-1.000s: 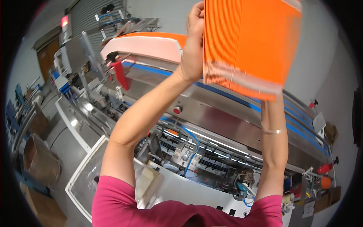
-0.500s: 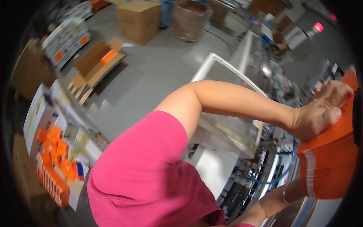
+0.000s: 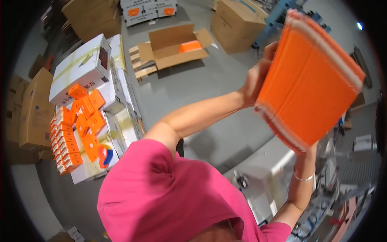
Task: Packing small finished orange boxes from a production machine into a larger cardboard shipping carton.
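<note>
A thick stack of flat orange card pieces (image 3: pixel 312 78) with pale bands along two edges is held up at the right, tilted and somewhat blurred. My left hand (image 3: pixel 256 76) grips its left edge, the fingers curled round the side and partly behind it. From below, my right hand (image 3: pixel 311 150) supports the lower edge; most of that hand is hidden behind the stack, and a bracelet circles the wrist.
Small orange boxes (image 3: pixel 85 107) and a roll of coloured tape (image 3: pixel 105 156) lie on white cartons (image 3: pixel 80 66) at left. Beyond, an open brown carton (image 3: pixel 173 44) stands by a wooden pallet (image 3: pixel 141 64). Machinery (image 3: pixel 322 201) fills the lower right.
My view has swung left, bringing the cartons and orange boxes further in. The orange stack has come from the far right edge to up in front of me, with my left hand moved from its top to its side.
</note>
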